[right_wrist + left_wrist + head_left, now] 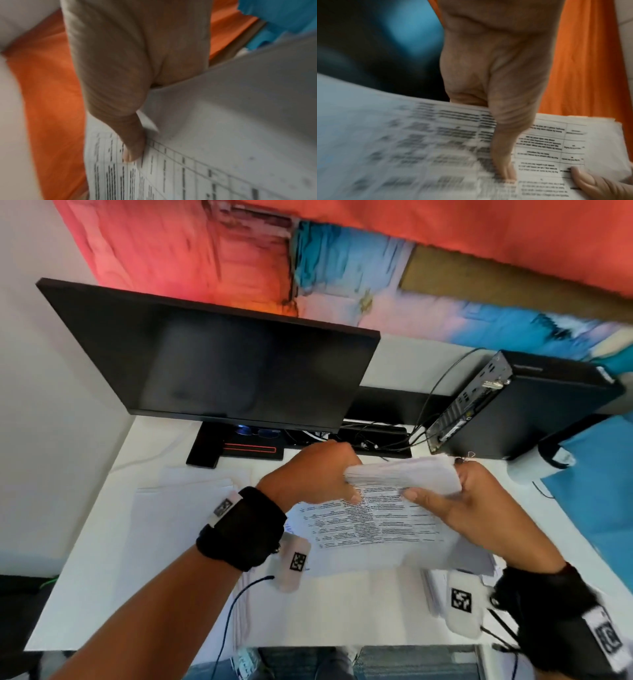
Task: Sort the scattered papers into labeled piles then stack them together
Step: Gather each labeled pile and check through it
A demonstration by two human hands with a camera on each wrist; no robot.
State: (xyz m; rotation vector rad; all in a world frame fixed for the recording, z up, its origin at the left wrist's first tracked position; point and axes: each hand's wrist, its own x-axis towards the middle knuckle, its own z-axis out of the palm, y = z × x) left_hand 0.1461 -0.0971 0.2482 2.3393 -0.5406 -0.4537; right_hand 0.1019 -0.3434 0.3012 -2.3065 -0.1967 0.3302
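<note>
Both hands hold one thick stack of printed papers (373, 518) lifted above the white desk (137, 542). My left hand (315, 474) grips its far left end, thumb on the printed top sheet. My right hand (455, 501) grips the far right end, thumb on top, where the upper sheets (404, 474) bend upward. In the left wrist view the left hand's thumb (503, 155) presses on the tabled page (436, 148). The right wrist view shows the right hand's thumb (133, 146) on the printed sheet (171, 175), a blank sheet (240, 108) curling over it.
Other white sheets (191, 494) lie on the desk to the left, and more papers (435, 590) near the right front edge. A black monitor (219, 364) stands behind, a small black computer (513, 405) and cables (376, 440) at the back right. A blue cloth (596, 491) lies at the right.
</note>
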